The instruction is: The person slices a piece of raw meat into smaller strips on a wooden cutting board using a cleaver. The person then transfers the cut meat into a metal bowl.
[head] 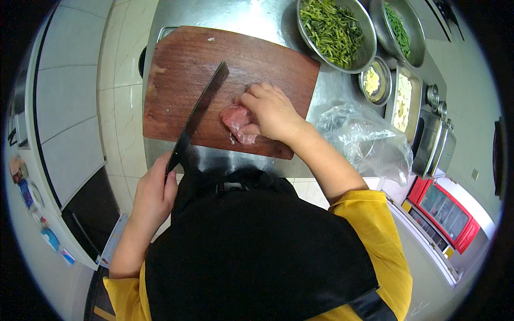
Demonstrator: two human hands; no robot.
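Note:
My left hand (154, 192) grips the handle of a broad kitchen knife (202, 102) near the front edge of the table. Its blade slants away over a brown wooden cutting board (184, 60), left of the meat and apart from it. Bent fingers and thumb of my right hand (271, 110) hold a piece of raw pink meat (236, 119) on the board's front half. Part of the meat is hidden under that hand. Small pale scraps lie on the board.
On the steel table (241, 16), right of the board, are a bowl of cut greens (367, 40), a bowl of green pieces (415, 38), a small bowl of chopped yellowish food (385, 94), a tray of pale pieces (413, 108) and a clear plastic bag (365, 140).

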